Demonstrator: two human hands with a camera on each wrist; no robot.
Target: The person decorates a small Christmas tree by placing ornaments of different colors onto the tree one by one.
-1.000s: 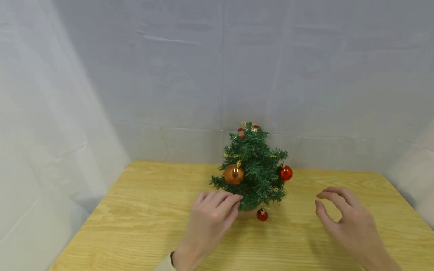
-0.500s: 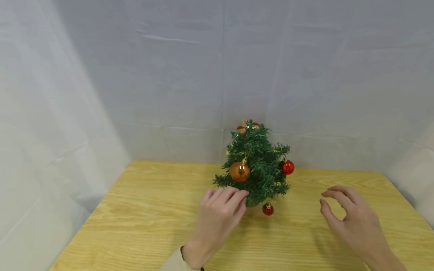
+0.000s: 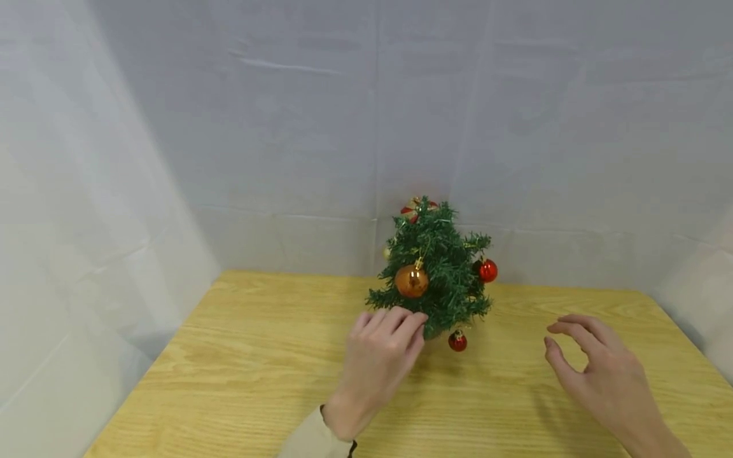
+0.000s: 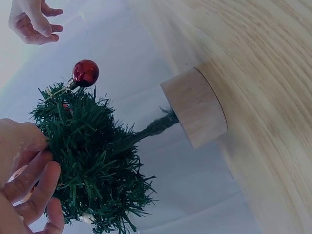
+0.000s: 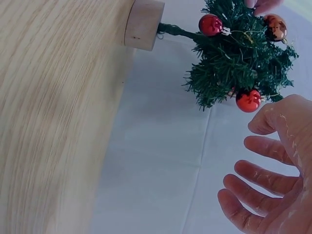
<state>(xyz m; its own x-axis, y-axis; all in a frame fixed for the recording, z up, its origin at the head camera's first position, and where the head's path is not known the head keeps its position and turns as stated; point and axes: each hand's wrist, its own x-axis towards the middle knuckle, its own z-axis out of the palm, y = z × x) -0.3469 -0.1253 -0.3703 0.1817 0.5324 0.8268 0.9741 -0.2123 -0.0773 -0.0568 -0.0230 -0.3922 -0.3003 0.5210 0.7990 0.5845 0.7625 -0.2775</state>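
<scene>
A small green Christmas tree (image 3: 441,273) stands on a round wooden base (image 4: 195,107) toward the back of the table. It carries an orange ball (image 3: 411,281), a red ball (image 3: 488,270) on its right side and a lower red ball (image 3: 457,341). My left hand (image 3: 401,321) has its fingers stretched out, and their tips touch the lowest branches on the tree's left front. In the left wrist view the fingers (image 4: 34,180) press into the foliage. My right hand (image 3: 567,346) hovers to the right of the tree, fingers loosely spread, holding nothing.
The light wooden table (image 3: 258,356) is bounded by white cloth walls at the back and on both sides. Bare tabletop lies to the left of the tree and along the near edge.
The tree has slid away from me and slightly right, with my left hand following against its lower branches. The right hand has drifted slightly right and stays open.
</scene>
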